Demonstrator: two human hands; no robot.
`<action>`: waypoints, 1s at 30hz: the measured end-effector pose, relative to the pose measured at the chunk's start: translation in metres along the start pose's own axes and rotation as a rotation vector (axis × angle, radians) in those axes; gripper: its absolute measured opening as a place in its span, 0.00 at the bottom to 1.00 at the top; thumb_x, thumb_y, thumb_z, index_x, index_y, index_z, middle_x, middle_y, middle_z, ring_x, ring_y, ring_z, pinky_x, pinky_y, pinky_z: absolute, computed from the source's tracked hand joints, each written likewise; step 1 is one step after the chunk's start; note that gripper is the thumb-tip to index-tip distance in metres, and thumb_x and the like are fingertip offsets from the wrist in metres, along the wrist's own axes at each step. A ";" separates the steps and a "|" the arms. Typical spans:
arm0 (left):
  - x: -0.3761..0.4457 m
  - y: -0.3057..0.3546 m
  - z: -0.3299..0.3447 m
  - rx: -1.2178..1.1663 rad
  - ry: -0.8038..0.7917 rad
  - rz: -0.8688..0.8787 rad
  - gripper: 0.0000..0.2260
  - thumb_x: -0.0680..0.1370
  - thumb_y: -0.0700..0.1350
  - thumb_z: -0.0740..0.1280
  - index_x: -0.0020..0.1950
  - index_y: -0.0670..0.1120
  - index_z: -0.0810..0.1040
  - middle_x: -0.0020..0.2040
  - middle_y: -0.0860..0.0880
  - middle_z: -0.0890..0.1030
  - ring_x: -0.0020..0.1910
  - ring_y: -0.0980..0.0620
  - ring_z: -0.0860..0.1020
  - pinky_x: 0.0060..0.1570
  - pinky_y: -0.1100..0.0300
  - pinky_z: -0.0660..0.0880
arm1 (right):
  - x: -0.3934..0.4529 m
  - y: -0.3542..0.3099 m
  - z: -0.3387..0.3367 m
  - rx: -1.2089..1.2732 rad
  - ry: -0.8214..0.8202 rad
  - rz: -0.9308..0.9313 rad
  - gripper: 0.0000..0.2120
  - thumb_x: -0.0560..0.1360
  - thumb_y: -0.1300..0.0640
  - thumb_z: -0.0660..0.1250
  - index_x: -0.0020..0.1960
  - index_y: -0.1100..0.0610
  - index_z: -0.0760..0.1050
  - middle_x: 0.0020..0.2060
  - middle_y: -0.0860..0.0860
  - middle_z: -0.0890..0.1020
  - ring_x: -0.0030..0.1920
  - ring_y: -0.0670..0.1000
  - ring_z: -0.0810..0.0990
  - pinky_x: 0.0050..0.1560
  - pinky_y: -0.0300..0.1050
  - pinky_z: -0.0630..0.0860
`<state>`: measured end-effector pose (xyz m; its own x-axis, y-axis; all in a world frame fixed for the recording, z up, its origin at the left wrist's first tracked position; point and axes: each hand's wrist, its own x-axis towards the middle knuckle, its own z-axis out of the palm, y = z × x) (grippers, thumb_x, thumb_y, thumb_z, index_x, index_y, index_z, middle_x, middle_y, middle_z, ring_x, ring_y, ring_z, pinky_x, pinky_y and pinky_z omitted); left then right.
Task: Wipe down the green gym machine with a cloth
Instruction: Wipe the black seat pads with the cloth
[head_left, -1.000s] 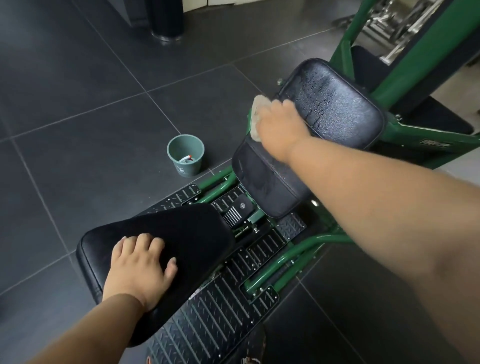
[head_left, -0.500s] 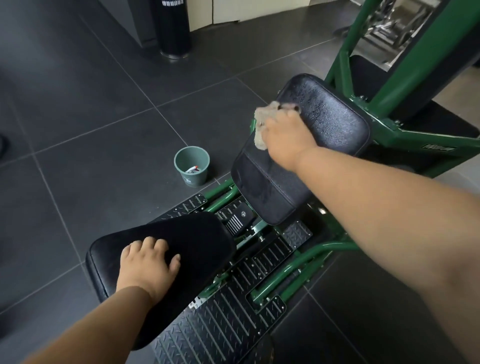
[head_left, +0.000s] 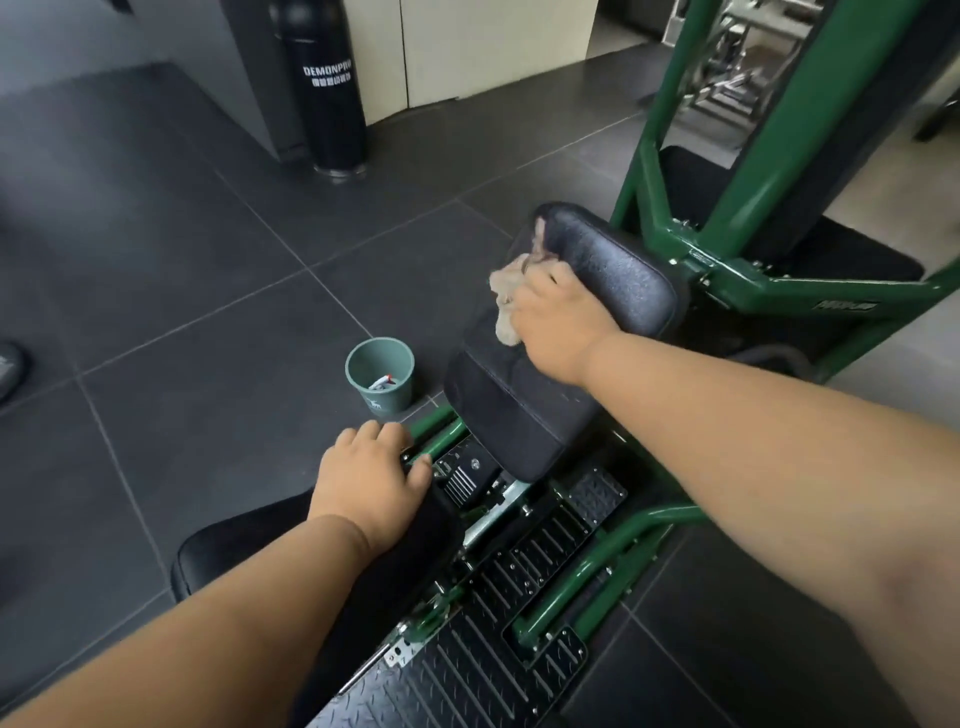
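The green gym machine (head_left: 737, 171) stands ahead, with a green tube frame, black padded cushions and black tread plates (head_left: 467, 670). My right hand (head_left: 556, 317) holds a crumpled beige cloth (head_left: 506, 301) against the left edge of the upper black pad (head_left: 618, 275), just above the lower pad (head_left: 514, 410). My left hand (head_left: 371, 480) rests on the far end of the near black seat pad (head_left: 244, 545), fingers reaching over its edge toward the green frame. Most of that seat pad is hidden under my left forearm.
A small green cup (head_left: 380, 375) with scraps inside stands on the dark tiled floor (head_left: 182, 291) left of the machine. A tall black cylinder (head_left: 327, 88) with white lettering stands at the back by a pale wall. More gym equipment (head_left: 727, 67) shows at top right.
My right hand has carried the cloth up along the left edge of the upper pad. My left hand has slid forward to the far end of the seat pad. The view has tilted up.
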<state>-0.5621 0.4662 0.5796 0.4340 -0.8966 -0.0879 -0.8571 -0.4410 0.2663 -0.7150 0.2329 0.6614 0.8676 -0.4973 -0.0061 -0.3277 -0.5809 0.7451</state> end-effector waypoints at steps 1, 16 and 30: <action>0.005 0.004 -0.005 0.005 -0.004 0.017 0.17 0.81 0.61 0.62 0.61 0.52 0.78 0.57 0.49 0.79 0.58 0.42 0.75 0.58 0.48 0.74 | 0.005 0.013 -0.001 0.009 0.022 0.075 0.17 0.73 0.54 0.62 0.58 0.50 0.82 0.63 0.55 0.77 0.63 0.60 0.72 0.64 0.58 0.62; 0.049 0.051 0.003 -0.334 -0.108 -0.117 0.26 0.80 0.57 0.67 0.76 0.50 0.73 0.73 0.47 0.73 0.71 0.42 0.73 0.71 0.48 0.71 | -0.032 -0.026 0.029 0.348 0.045 -0.038 0.18 0.73 0.49 0.63 0.59 0.53 0.81 0.62 0.58 0.76 0.60 0.62 0.73 0.68 0.60 0.67; 0.104 0.107 0.011 -0.540 0.043 0.174 0.24 0.79 0.55 0.72 0.75 0.58 0.73 0.64 0.49 0.77 0.64 0.46 0.76 0.68 0.51 0.73 | -0.044 0.011 0.036 0.514 0.255 0.259 0.20 0.71 0.46 0.74 0.60 0.52 0.78 0.63 0.51 0.78 0.60 0.59 0.76 0.59 0.55 0.67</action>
<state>-0.6114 0.3259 0.5885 0.3198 -0.9467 0.0376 -0.6586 -0.1936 0.7272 -0.7698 0.2250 0.6460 0.7772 -0.5308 0.3380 -0.6220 -0.7295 0.2845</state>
